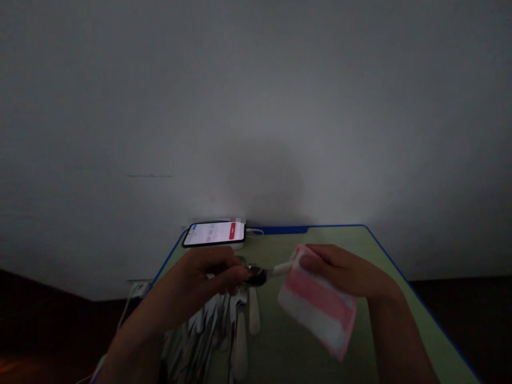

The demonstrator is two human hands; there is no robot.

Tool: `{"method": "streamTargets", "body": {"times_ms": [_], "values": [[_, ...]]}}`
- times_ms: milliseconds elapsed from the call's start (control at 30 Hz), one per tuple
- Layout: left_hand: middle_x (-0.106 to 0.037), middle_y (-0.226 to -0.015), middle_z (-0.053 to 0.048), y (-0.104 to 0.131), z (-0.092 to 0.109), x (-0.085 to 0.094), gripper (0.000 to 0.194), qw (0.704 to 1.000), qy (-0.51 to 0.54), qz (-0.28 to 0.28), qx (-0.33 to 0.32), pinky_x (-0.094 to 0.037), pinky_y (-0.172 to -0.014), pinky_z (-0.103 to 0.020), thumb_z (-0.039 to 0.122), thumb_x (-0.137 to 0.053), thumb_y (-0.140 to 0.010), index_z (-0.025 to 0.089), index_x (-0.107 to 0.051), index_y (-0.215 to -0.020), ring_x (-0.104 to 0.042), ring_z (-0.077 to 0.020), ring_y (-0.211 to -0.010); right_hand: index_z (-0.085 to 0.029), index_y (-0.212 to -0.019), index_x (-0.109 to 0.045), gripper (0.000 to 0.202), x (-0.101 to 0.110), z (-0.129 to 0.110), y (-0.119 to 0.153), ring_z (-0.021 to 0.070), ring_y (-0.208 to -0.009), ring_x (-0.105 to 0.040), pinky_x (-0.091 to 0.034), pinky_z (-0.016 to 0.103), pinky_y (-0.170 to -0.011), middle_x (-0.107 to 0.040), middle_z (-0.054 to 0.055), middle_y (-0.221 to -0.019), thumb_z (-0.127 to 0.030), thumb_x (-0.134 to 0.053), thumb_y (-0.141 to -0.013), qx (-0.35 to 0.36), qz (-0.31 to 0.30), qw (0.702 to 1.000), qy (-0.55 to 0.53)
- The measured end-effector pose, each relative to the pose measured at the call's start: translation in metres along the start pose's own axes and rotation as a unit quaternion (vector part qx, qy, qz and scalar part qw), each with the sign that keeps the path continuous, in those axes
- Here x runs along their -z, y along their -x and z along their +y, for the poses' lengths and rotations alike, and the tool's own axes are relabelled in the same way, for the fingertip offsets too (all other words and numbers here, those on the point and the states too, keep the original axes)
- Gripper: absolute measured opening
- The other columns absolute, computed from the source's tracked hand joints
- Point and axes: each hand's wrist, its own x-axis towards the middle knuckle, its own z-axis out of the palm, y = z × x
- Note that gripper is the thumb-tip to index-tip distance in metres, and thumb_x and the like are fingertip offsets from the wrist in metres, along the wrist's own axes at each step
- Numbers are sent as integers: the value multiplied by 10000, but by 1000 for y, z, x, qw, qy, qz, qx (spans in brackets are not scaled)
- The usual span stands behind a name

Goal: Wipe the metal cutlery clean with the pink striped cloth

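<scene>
My left hand (216,272) pinches the bowl end of a spoon (256,276) between thumb and fingers. The spoon lies sideways above the table, its pale handle pointing right. At the handle's end my right hand (340,268) grips a pink-and-white striped cloth (316,301), folded about the handle, with the rest of the cloth hanging down. Below my left hand lies a pile of cutlery (204,330), several pieces with pale handles, partly hidden by my left forearm.
A lit phone (216,233) rests at the table's far left corner, with a white cable (256,232) plugged into it. The greenish table (340,237) has a blue edge and stands against a grey wall (256,106). The light is dim.
</scene>
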Motion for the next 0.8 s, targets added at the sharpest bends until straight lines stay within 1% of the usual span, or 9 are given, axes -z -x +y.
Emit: {"method": "streamTargets", "body": {"times_ms": [100,200,300,367,467,567,633,700,800], "values": [[-599,-601,18,2,4,-3,253,998,-12,-59,-12,-379,-548,-188,349,-510,-813,185,-626,-660,-542,-101,-592,-160,-821,-498,329,-3,-1,-4,99,-645,-458,-360,224,-575,-528,2,-745,-457,-366,-871,10,-9,998,53],[-631,-674,5,4,5,-7,278,993,-43,-107,-2,-370,-553,-194,362,-435,-854,209,-656,-783,-558,-108,-613,-167,-845,-510,280,-5,-7,-5,111,-674,-476,-356,238,-611,-552,8,-773,-434,-426,-851,8,9,994,109],[-639,-767,-8,3,5,-13,284,987,-91,-131,4,-374,-593,-216,403,-432,-850,229,-649,-903,-569,-135,-692,-177,-891,-523,253,-7,-13,-4,124,-715,-491,-354,252,-647,-575,16,-816,-417,-476,-829,9,31,989,143],[-627,-748,-8,2,5,-17,312,984,-110,-142,12,-372,-587,-222,439,-426,-845,219,-644,-880,-562,-139,-680,-185,-923,-524,259,-8,-15,-3,127,-723,-493,-352,253,-649,-583,16,-839,-420,-491,-819,6,32,988,152],[-603,-681,-3,0,10,-23,361,982,-138,-128,21,-357,-545,-224,470,-397,-849,195,-624,-792,-538,-131,-610,-183,-920,-525,267,-10,-16,-1,125,-711,-494,-343,248,-628,-585,20,-832,-427,-479,-822,-1,14,987,163],[-608,-720,-7,-2,15,-31,343,981,-179,-74,11,-369,-574,-242,477,-408,-840,197,-599,-784,-544,-147,-652,-178,-869,-530,273,-13,-16,0,121,-688,-492,-324,239,-589,-581,19,-793,-435,-440,-839,-2,-20,983,183],[-615,-761,-15,-4,17,-37,305,979,-198,-57,2,-383,-596,-255,459,-436,-829,196,-587,-801,-552,-161,-694,-176,-825,-529,312,-16,-15,-1,116,-656,-485,-306,232,-555,-571,15,-747,-462,-407,-848,-3,-41,980,193],[-623,-801,-24,-7,17,-41,259,978,-199,-62,-10,-397,-617,-263,420,-462,-823,193,-587,-833,-560,-171,-733,-173,-807,-528,351,-18,-14,-3,110,-621,-477,-288,227,-524,-560,12,-710,-490,-383,-849,-8,-58,979,196],[-639,-856,-20,-9,17,-41,217,980,-163,-105,-36,-413,-669,-268,366,-470,-834,211,-606,-900,-573,-172,-795,-170,-830,-531,364,-20,-13,-5,106,-610,-476,-276,220,-504,-562,14,-713,-498,-373,-850,-8,-81,978,194]]}}
